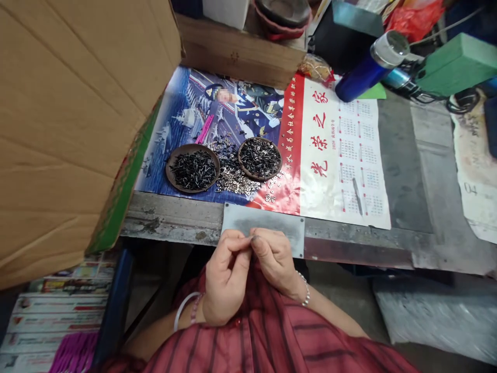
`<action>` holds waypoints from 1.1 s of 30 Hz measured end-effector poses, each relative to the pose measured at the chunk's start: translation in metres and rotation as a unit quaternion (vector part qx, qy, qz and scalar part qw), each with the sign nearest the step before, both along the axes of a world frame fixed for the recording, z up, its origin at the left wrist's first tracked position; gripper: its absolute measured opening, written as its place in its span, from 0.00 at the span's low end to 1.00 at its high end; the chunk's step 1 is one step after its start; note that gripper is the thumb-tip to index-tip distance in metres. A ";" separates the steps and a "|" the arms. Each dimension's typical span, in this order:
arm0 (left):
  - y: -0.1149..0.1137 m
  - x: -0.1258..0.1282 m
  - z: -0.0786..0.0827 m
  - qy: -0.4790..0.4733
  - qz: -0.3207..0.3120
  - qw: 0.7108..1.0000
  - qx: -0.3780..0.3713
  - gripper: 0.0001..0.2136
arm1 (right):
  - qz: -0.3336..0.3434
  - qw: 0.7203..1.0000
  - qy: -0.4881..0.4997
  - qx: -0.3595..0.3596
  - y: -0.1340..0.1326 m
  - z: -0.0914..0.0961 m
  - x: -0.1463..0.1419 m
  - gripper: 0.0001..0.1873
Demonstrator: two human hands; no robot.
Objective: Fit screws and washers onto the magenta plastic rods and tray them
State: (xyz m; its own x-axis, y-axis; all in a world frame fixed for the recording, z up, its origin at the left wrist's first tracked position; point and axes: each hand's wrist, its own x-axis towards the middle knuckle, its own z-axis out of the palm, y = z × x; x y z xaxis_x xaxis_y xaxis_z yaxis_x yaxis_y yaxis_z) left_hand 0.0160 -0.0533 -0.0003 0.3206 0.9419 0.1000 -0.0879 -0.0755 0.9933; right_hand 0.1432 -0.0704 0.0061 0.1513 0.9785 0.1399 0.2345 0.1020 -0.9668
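Seated person in a red striped shirt (272, 342) works just below the near edge of a wall calendar (341, 150), left hand (227, 274) and right hand (275, 259) raised close together, over a metal plate (264, 223). Fingers (236, 248) of the left hand curl closed and meet the right thumb (258, 248) in a tight pinch on a small dark item (254, 239), too small to identify. On the calendar's left half, two round dishes (193, 167) of black screws (193, 170) sit side by side, with loose silver washers (233, 178) spilled between and below them. A pen (357, 196) lies on the calendar's printed dates. A blue flask (368, 72) lies beyond its far edge, and a cardboard flap (77, 119) looms at its left
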 end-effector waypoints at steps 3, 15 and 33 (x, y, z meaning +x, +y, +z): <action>-0.001 0.000 -0.001 -0.001 0.007 1.000 0.001 0.07 | -0.013 0.999 0.048 -0.002 0.001 0.000 0.000 0.21; -0.005 -0.001 -0.002 -0.006 0.005 1.000 0.010 0.08 | -0.043 0.994 -0.012 0.100 -0.006 -0.006 -0.002 0.07; -0.001 0.001 -0.003 -0.057 0.037 0.996 -0.058 0.05 | -0.007 0.998 -0.048 -0.028 -0.001 0.000 -0.009 0.23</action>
